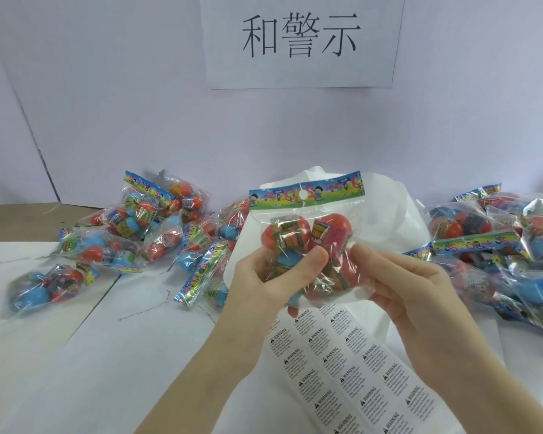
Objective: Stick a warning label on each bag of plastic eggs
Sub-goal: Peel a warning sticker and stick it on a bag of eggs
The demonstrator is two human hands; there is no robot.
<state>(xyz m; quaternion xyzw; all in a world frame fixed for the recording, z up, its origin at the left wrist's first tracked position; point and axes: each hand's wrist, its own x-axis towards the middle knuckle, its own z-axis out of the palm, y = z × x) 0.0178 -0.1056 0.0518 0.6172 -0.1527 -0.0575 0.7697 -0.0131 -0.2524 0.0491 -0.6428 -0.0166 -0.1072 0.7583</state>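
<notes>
Plastic eggs, red, pink and blue, filled a clear cellophane bag (308,245) with a colourful cartoon header card, held upright above the table between both hands. The left hand (264,277) gripped the bag's lower left, thumb curled across the front over the eggs. The right hand (402,289) pinched the bag's lower right edge, fingers curled behind the film. Directly beneath lay a white sheet of printed warning labels (351,368) in three columns, flat on the white paper-covered table (76,355). A heap of similar egg bags (132,233) lay to the left, and another heap (502,245) to the right. A white paper sign with large black characters (301,39) hung on the pale wall behind.
</notes>
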